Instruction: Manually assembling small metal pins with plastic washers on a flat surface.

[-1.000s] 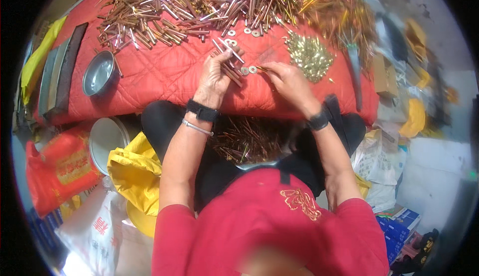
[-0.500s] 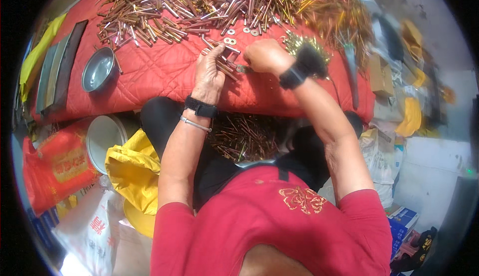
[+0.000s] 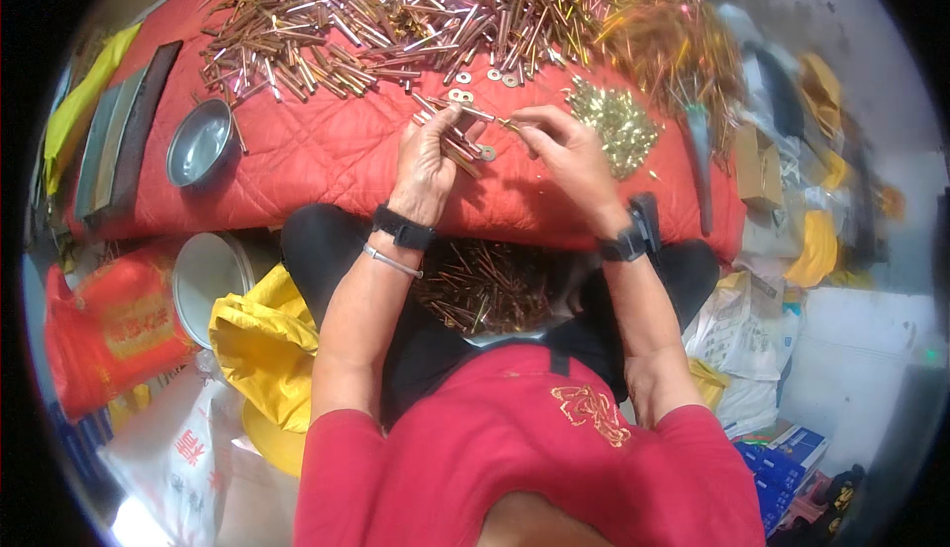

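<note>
My left hand is closed around several thin copper-coloured metal tubes that fan out past its fingers. A flat metal washer shows beside the lower tube ends. To its right, my right hand pinches a small gold-coloured piece at the tip of one tube; the fingers partly hide it. Several loose washers lie on the red quilted cover just beyond the hands. Right of my right hand spreads a heap of small gold-coloured pieces.
A large pile of copper-coloured tubes covers the far side. At the left stands a metal bowl. Below the cover's near edge, between my legs, sit more tubes. A yellow cloth and a red bag lie lower left.
My right hand has come off the gold-coloured heap, turned, and moved its fingertips to a tube's end. My left hand still holds the tubes and has shifted slightly.
</note>
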`<control>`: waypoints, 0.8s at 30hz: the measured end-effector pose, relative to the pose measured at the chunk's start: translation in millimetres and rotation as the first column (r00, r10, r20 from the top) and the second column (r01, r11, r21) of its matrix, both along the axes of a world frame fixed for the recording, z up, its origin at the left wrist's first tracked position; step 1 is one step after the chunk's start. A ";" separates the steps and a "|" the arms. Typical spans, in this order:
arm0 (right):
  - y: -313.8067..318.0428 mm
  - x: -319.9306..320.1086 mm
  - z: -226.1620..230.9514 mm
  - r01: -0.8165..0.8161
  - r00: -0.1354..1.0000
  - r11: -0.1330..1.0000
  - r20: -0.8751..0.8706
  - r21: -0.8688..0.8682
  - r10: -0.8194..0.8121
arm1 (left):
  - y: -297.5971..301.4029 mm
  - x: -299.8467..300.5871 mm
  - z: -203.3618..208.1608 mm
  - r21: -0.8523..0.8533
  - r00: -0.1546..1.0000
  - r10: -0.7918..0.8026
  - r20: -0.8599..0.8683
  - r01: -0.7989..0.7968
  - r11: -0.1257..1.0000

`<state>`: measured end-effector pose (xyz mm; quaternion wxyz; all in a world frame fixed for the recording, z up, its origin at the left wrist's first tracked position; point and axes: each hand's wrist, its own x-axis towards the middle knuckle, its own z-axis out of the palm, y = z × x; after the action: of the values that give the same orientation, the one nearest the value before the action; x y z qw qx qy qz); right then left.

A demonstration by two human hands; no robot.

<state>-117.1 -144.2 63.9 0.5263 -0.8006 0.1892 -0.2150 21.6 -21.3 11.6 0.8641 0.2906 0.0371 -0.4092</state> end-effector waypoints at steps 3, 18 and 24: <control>3.2 2.7 2.3 0.018 0.999 0.997 -0.026 -0.073 -0.020 | -2.6 -2.1 2.9 0.004 1.000 -0.023 0.008 0.023 1.000; 28.7 63.2 -18.6 0.288 0.915 0.917 0.361 -0.276 -0.179 | -12.2 -11.5 -33.0 0.065 0.980 -0.116 -0.161 0.128 0.990; -79.5 27.6 -26.1 0.212 0.973 0.800 0.042 -0.562 -0.228 | -2.4 -9.5 -3.8 0.046 0.979 -0.144 -0.146 0.152 0.987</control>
<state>-89.4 -223.7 37.8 0.2360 -0.8953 0.2163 -0.3096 12.1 -23.7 7.8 0.8178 0.2870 0.0883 -0.4909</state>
